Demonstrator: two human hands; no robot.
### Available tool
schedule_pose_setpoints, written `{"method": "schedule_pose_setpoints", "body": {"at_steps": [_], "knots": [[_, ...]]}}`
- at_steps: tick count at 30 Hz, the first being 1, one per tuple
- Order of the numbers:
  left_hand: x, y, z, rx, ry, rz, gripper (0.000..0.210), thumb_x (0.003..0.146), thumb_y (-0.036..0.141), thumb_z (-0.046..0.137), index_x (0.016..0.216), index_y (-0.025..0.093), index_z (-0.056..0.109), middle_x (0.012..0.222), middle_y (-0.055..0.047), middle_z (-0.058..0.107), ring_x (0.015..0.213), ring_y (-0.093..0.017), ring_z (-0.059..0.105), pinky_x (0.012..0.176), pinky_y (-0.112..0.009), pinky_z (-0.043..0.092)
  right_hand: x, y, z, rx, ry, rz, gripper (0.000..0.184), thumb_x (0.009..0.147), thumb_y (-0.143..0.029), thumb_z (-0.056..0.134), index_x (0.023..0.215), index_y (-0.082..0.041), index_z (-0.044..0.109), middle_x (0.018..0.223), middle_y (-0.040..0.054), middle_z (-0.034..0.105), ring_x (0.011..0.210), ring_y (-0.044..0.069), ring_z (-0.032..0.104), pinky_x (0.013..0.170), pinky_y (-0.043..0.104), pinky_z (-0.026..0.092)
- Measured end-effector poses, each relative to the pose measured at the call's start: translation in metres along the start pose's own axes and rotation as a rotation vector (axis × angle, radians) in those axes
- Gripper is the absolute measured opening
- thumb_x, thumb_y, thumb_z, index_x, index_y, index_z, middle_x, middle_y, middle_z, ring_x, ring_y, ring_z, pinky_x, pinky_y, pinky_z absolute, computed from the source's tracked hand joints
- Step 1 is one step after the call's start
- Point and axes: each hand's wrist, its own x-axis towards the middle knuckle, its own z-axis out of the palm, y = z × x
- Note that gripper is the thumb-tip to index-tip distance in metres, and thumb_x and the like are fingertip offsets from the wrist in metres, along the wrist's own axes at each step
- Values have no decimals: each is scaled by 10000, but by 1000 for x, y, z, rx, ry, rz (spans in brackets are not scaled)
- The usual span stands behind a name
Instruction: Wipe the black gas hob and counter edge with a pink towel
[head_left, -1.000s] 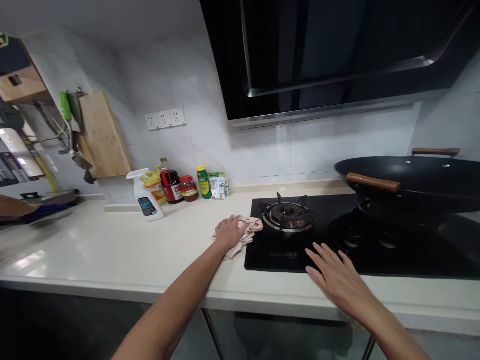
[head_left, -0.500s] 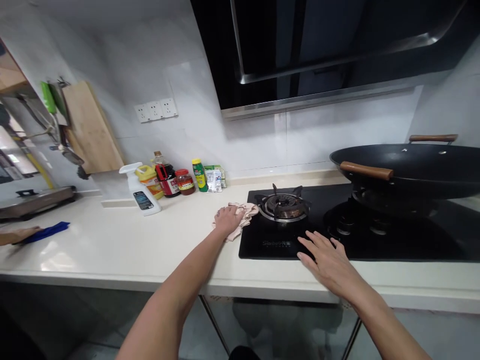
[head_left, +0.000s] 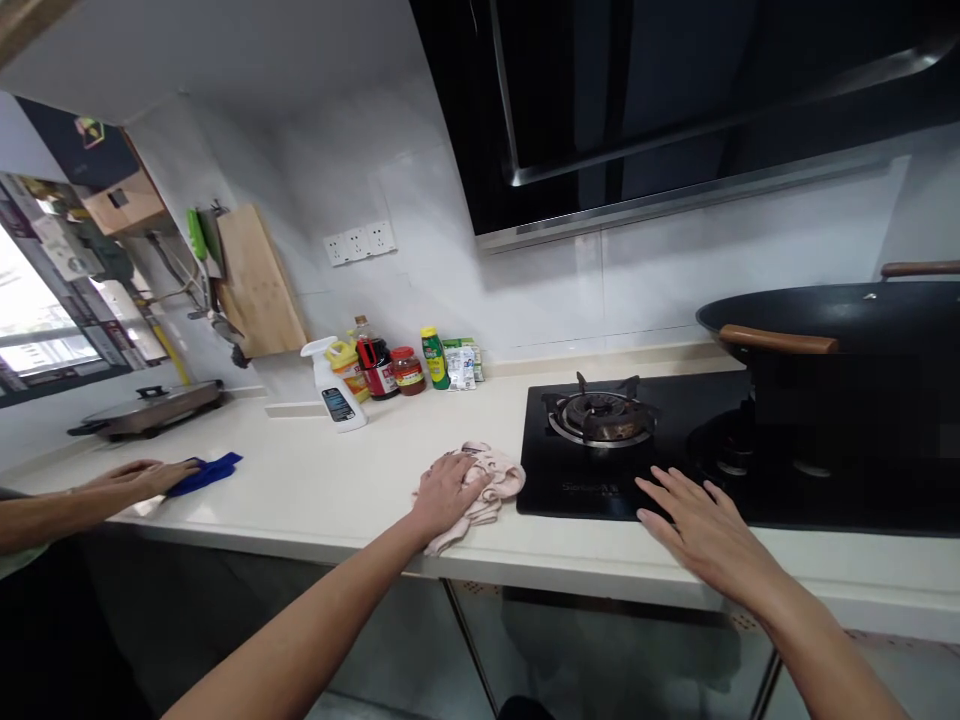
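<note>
Under my left hand (head_left: 448, 494) a crumpled pale pink cloth (head_left: 496, 480) is pressed against the white countertop (head_left: 300, 490), just left of the hob. The fingers lie over the cloth, and part of it bunches out to the right and below. My right hand (head_left: 701, 525) rests palm down at the front edge of the black gas hob (head_left: 637, 490), fingers spread and holding nothing. Beyond my hands stands the left burner (head_left: 602, 415) with its pan support. A large black wok (head_left: 847, 305) with wooden handles sits over the right side of the hob.
At the left, another person's hands (head_left: 154, 478) hold a blue cloth (head_left: 206, 473) on the counter. A white spray bottle (head_left: 337, 395), a dark sauce bottle (head_left: 379, 370), a red-lidded jar (head_left: 407, 372) and a green bottle (head_left: 434, 360) line the wall. A range hood (head_left: 675, 100) hangs overhead.
My left hand has drawn the pink cloth toward the counter's front edge, away from the burner. My right hand stays on the hob's edge. The view has swung left, showing more of the other person.
</note>
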Motion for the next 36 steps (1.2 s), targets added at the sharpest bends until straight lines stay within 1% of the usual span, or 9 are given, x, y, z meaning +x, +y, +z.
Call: {"method": "schedule_pose_setpoints", "body": {"at_steps": [6, 11, 14, 18, 23, 27, 29, 32, 36], "knots": [[62, 14, 21, 7, 45, -52, 467, 988, 550, 438, 1380, 333, 571, 1478, -39, 560, 1365, -291, 479, 1130, -488, 393, -2, -4, 3, -46, 57, 0, 629, 970, -601, 308, 1460, -286, 546, 1598, 38, 412, 1505, 288, 326, 1226, 559, 221], [113, 27, 38, -7, 48, -73, 480, 989, 567, 404, 1388, 352, 565, 1475, -34, 567, 1365, -291, 484, 1139, -496, 373, -3, -3, -1, -22, 45, -4, 631, 968, -624, 314, 1454, -299, 552, 1583, 33, 432, 1495, 296, 346, 1221, 565, 242], [135, 21, 44, -21, 30, -84, 485, 987, 579, 385, 1384, 364, 563, 1491, -23, 555, 1373, -274, 479, 1146, -475, 364, -4, -1, -3, -9, 46, -14, 632, 971, -640, 308, 1460, -314, 542, 1585, 25, 433, 1498, 296, 341, 1223, 566, 241], [149, -3, 44, -34, 11, -149, 505, 977, 584, 374, 1401, 371, 545, 1526, -11, 527, 1394, -279, 461, 1158, -465, 345, -6, 1, -7, 6, 51, -23, 624, 982, -638, 297, 1460, -320, 542, 1581, 30, 441, 1494, 298, 347, 1221, 566, 241], [136, -50, 30, -5, 10, -325, 576, 968, 619, 294, 1421, 352, 528, 1556, -55, 492, 1401, -366, 442, 1120, -584, 353, -5, -2, -12, 15, 8, -18, 615, 985, -630, 301, 1466, -326, 533, 1596, 11, 416, 1504, 277, 329, 1226, 543, 235], [104, -91, 13, 50, 4, -440, 601, 962, 624, 271, 1438, 344, 506, 1546, -69, 500, 1387, -373, 454, 1106, -589, 364, -4, -1, -10, 26, 19, -7, 619, 980, -625, 304, 1458, -313, 543, 1594, 17, 419, 1504, 279, 329, 1220, 545, 237], [85, -104, 4, 77, 4, -504, 633, 954, 643, 254, 1452, 333, 493, 1534, -85, 510, 1373, -387, 467, 1093, -588, 373, -4, -1, -8, 28, 32, -11, 622, 978, -619, 306, 1455, -301, 549, 1591, 25, 425, 1503, 283, 330, 1216, 546, 240], [62, -109, -8, 115, 13, -582, 659, 946, 656, 252, 1454, 314, 494, 1523, -116, 514, 1365, -404, 472, 1075, -591, 380, -2, -2, -7, 22, 27, -19, 619, 974, -600, 317, 1454, -287, 552, 1590, 39, 427, 1502, 289, 330, 1210, 549, 243], [47, -87, -14, 154, 30, -626, 643, 940, 660, 261, 1423, 329, 526, 1496, -142, 531, 1344, -416, 489, 1039, -615, 386, 2, -6, -5, -1, 7, -3, 624, 970, -582, 323, 1455, -265, 553, 1591, 71, 424, 1504, 303, 324, 1206, 571, 227]]}}
